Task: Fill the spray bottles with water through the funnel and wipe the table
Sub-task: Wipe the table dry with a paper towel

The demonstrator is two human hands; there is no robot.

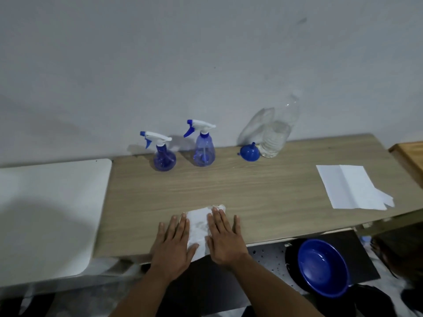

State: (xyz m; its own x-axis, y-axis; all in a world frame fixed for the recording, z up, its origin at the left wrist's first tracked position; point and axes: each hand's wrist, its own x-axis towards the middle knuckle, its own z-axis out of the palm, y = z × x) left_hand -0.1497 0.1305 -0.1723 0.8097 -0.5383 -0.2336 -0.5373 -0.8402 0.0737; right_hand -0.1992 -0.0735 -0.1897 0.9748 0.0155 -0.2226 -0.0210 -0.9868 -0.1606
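Your left hand [172, 245] lies flat, fingers straight and a little spread, pressing the left side of a crumpled white paper towel [198, 227] near the front edge of the wooden table [251, 191]. Your right hand [223, 239] lies flat too, fingers straight and close together, pressing the towel's right side; the towel shows in the gap between your hands and past your fingertips.

Well beyond your hands, along the wall at the back of the table, two blue spray bottles stand upright with their trigger heads on: a round-bodied spray bottle [163, 154] on the left and a taller cone-shaped spray bottle [203, 146] just to its right. Farther right a blue funnel [250, 152] sits upside down, spout up, just beside a clear plastic water bottle [278, 133] that is partly filled.

A second, flat white paper towel [352, 187] lies near the table's right end. Below the front edge on your right, a blue bowl [322, 268] sits on a dark surface. A white board [50, 213] adjoins the table's left end.
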